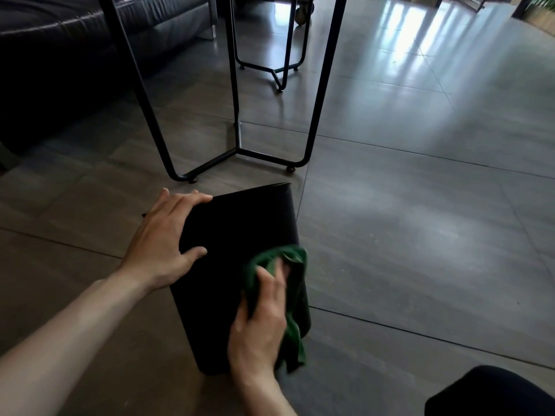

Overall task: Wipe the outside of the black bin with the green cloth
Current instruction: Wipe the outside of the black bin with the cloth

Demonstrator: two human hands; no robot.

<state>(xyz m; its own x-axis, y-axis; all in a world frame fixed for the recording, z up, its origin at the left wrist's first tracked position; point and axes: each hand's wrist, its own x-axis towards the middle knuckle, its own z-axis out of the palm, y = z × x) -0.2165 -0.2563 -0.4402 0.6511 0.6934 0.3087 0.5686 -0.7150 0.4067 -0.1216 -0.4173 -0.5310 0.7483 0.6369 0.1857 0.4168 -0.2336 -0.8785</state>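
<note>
Black bin [237, 235] lies tipped on its side on the tiled floor [420, 220], at approx 6 o'clock in view, its far end aimed toward 12. Left hand [168, 238] is spread flat over the upper left edge, fingers draped on top, thumb on the side wall: bracing, not gripping anything. Right hand [261, 319] is closed on the green cloth [288, 283], pressing it vs the bin's right wall; cloth tail hangs toward 5 o'clock.

Doing it well, IMO: keep the left palm firm so the bin won't roll, run long overlapping strokes w/ a flat cloth, then turn the bin for hidden faces.

Around: black metal table legs [240, 151] close at 12 o'clock, their foot just beyond the bin, which limits pushing fwd. Dark sofa [60, 55] at 10. Dark rounded shape [495, 394] at 4, prob. a knee, can't tell.
</note>
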